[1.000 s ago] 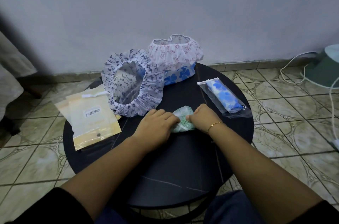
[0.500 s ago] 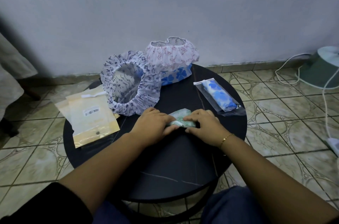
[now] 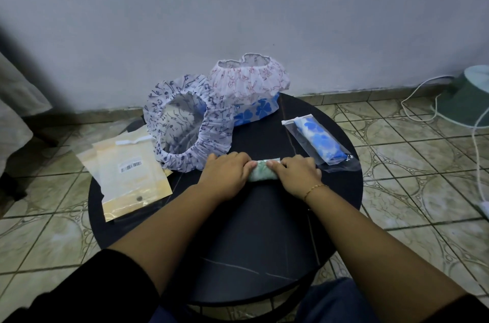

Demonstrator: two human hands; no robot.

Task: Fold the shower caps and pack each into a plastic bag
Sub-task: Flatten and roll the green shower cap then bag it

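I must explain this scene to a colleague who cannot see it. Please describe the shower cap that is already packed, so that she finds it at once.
Start at the round black table and go to its right edge, right of the person's hands. There lies a clear plastic bag holding the packed shower cap, rolled into a narrow white bundle with blue flowers. It alone is inside a bag: the other caps are loose.

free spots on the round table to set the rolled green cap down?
Bare: the near half of the table, between the forearms and toward its front rim; a smaller strip between the blue-print cap and the bagged blue cap. Crowded: far edge with the caps, left edge under the bag stack.
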